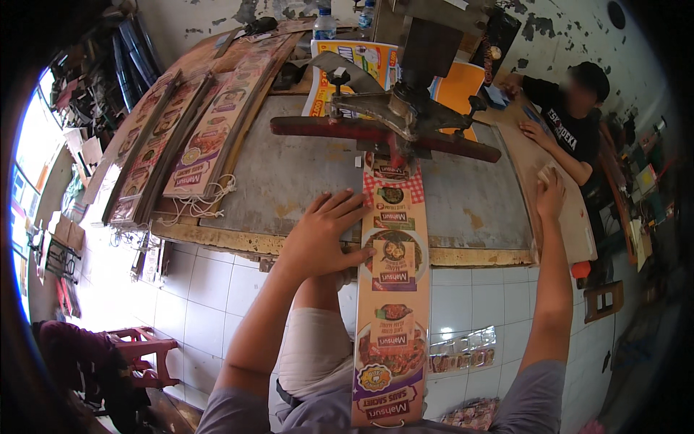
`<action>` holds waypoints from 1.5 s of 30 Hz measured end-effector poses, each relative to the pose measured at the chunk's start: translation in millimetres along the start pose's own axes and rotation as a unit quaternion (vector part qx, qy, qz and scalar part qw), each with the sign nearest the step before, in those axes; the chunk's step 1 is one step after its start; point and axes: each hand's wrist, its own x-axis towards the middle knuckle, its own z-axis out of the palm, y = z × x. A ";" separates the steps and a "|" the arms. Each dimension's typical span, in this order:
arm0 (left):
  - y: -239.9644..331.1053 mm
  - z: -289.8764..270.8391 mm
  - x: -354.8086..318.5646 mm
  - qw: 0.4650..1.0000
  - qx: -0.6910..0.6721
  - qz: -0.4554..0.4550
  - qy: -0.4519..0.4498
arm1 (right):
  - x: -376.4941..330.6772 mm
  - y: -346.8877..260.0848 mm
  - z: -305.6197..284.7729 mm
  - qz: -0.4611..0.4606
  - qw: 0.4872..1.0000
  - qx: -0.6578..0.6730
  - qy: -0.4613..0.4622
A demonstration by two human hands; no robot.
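Note:
A long printed cardboard strip (pixel 392 289) with food pictures runs from my lap up onto a worn grey metal table (pixel 289 181). Its far end lies under the red bar (pixel 325 129) of a press-like machine (pixel 412 101). My left hand (pixel 322 235) lies flat with fingers spread at the strip's left edge, near the table's front rim. My right hand (pixel 551 194) rests far to the right on a brown board (pixel 571 217) at the table's right side, fingers touching a small pale piece.
Stacks of similar printed strips (pixel 210 137) with string loops lie on the table's left. Orange and yellow sheets (pixel 361 61) and a water bottle (pixel 324 25) sit behind the machine. Another person (pixel 571 116) in black sits at the far right. A red stool (pixel 141 347) stands on the white tiled floor.

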 end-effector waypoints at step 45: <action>-2.7 1.1 -4.9 1.000 -0.002 0.005 0.007 | -168.0 -309.4 -184.5 -0.357 0.823 0.434 -0.078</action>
